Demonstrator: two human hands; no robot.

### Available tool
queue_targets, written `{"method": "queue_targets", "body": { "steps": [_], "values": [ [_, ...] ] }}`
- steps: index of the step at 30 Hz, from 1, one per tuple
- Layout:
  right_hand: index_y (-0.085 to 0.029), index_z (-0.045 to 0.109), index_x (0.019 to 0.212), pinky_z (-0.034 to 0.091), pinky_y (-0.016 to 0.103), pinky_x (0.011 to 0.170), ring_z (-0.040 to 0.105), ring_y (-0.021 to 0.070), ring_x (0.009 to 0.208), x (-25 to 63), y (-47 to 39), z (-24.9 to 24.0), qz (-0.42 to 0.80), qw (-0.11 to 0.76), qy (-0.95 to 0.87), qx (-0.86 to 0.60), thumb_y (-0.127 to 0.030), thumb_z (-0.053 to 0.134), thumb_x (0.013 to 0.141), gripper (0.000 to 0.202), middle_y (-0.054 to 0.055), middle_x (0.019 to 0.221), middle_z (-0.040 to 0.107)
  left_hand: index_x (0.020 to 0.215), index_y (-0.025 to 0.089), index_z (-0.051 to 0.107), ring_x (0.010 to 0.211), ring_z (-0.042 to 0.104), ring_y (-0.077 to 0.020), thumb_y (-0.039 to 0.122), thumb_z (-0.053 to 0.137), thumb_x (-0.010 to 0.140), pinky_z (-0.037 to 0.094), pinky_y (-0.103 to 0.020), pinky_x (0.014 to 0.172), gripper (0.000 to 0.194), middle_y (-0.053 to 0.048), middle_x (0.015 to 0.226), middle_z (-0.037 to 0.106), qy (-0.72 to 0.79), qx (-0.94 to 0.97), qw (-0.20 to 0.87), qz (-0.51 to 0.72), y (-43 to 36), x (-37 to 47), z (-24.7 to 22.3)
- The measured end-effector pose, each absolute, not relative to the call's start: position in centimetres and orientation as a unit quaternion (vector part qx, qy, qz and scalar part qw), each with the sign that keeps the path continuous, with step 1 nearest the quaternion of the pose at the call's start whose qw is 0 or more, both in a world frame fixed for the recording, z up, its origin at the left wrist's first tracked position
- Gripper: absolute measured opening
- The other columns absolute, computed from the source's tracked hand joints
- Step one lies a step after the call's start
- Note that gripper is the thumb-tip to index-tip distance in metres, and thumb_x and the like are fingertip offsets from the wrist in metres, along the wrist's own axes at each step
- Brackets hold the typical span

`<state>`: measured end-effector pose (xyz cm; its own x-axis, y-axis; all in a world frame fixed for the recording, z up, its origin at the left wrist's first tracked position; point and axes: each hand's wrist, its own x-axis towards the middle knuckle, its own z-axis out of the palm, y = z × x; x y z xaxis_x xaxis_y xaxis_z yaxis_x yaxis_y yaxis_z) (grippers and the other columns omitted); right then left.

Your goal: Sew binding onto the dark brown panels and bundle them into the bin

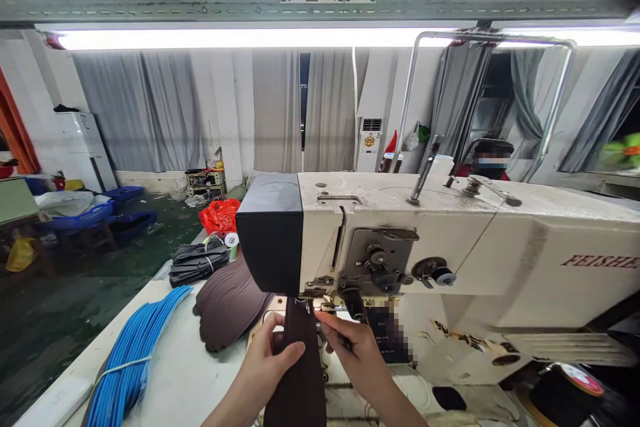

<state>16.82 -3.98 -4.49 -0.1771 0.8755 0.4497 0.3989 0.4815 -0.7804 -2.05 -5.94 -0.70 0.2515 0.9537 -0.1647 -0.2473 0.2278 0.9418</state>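
A long dark brown fabric piece (299, 393) runs under the head of the sewing machine (320, 233). My left hand (267, 363) grips its left edge, with the thumb lying on top and the fingers bent near the needle area. On the right side, my right hand (357, 350) is closed around a slim, dark-handled tool (345, 341) whose kind I cannot make out. Its fingertips reach close to the presser foot, beside the fabric. The needle itself is hard to see. Left of my left hand lies a stack of brown fabric pieces (233, 303).
On the table's left are a tied bundle of blue cords (130, 353), dark bundled strips (197, 261) and a red plastic bag (220, 215). A black thread cone (565, 393) stands at the lower right. Behind the machine sits a masked person (490, 160).
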Motion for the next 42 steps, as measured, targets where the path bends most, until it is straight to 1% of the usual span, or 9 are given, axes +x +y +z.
{"method": "queue_targets", "body": {
  "steps": [8,14,18,24,29,32,35,38,42],
  "values": [
    [-0.021,0.068,0.113,0.049,0.026,0.059,0.056,0.0125,0.055,16.9,-4.2,-4.1,0.248,0.465,-0.727,-0.441,-0.031,0.048,0.091,0.032,0.002,0.070,0.066,0.098,0.021,0.052,0.071,0.065,-0.0192,0.042,0.080,0.060,0.052,-0.028,0.062,0.052,-0.001,0.076,0.068,0.390,0.431,0.683,0.443,-8.1,-2.9,-0.2],
    [-0.019,0.069,0.111,0.049,0.023,0.054,0.056,0.0123,0.053,16.8,-4.1,-4.1,0.248,0.471,-0.723,-0.441,-0.034,0.048,0.090,0.033,0.001,0.062,0.062,0.111,0.023,0.057,0.092,0.065,-0.0232,0.028,0.083,0.056,0.053,-0.033,0.082,0.061,-0.006,0.108,0.068,0.394,0.414,0.674,0.469,-8.3,-3.3,1.0],
    [-0.020,0.068,0.113,0.049,0.023,0.051,0.056,0.0127,0.052,16.8,-4.0,-4.0,0.249,0.472,-0.727,-0.431,-0.036,0.049,0.090,0.034,0.001,0.060,0.061,0.118,0.021,0.054,0.104,0.062,-0.0269,0.026,0.081,0.057,0.051,-0.036,0.089,0.067,-0.007,0.114,0.067,0.396,0.412,0.683,0.455,-7.3,-3.8,0.9],
    [-0.021,0.068,0.113,0.048,0.023,0.052,0.055,0.0132,0.052,16.7,-4.3,-3.8,0.252,0.467,-0.721,-0.446,-0.037,0.049,0.090,0.034,0.001,0.058,0.061,0.119,0.017,0.053,0.100,0.063,-0.0271,0.028,0.078,0.062,0.052,-0.033,0.083,0.064,-0.009,0.111,0.068,0.384,0.448,0.668,0.453,-5.6,-3.9,1.0],
    [-0.020,0.070,0.110,0.049,0.023,0.052,0.055,0.0127,0.051,16.6,-4.4,-3.7,0.250,0.479,-0.718,-0.439,-0.039,0.049,0.089,0.035,0.001,0.057,0.059,0.127,0.017,0.046,0.093,0.063,-0.0226,0.026,0.078,0.061,0.052,-0.029,0.080,0.074,-0.009,0.105,0.069,0.375,0.427,0.663,0.488,-5.6,-3.0,0.9],
    [-0.019,0.070,0.110,0.048,0.023,0.052,0.056,0.0132,0.051,16.6,-4.4,-3.7,0.252,0.474,-0.716,-0.447,-0.039,0.049,0.090,0.035,0.001,0.058,0.062,0.132,0.019,0.040,0.077,0.063,-0.0188,0.028,0.077,0.061,0.051,-0.023,0.058,0.081,-0.007,0.096,0.069,0.406,0.424,0.653,0.480,-5.6,-2.7,0.7],
    [-0.019,0.070,0.109,0.048,0.023,0.052,0.056,0.0129,0.051,16.6,-4.2,-4.0,0.246,0.473,-0.719,-0.447,-0.039,0.049,0.090,0.035,0.001,0.058,0.061,0.132,0.020,0.041,0.056,0.055,-0.0105,0.024,0.073,0.061,0.039,-0.018,0.041,0.077,-0.003,0.084,0.067,0.433,0.428,0.638,0.471,-5.5,-2.5,0.8],
    [-0.019,0.069,0.111,0.047,0.022,0.054,0.055,0.0122,0.052,16.8,-4.0,-4.5,0.239,0.473,-0.722,-0.445,-0.037,0.049,0.090,0.034,0.001,0.058,0.061,0.128,0.020,0.044,0.056,0.052,-0.0090,0.019,0.069,0.060,0.039,-0.016,0.042,0.072,-0.002,0.083,0.065,0.431,0.416,0.637,0.485,-5.3,-2.1,1.0],
    [-0.018,0.069,0.111,0.047,0.021,0.053,0.055,0.0118,0.052,16.8,-4.0,-4.6,0.240,0.476,-0.723,-0.440,-0.036,0.051,0.089,0.033,0.000,0.057,0.059,0.119,0.020,0.048,0.062,0.055,-0.0109,0.022,0.068,0.059,0.039,-0.017,0.043,0.063,-0.003,0.086,0.065,0.445,0.412,0.616,0.502,-4.6,-1.4,1.0]
  ]
}}
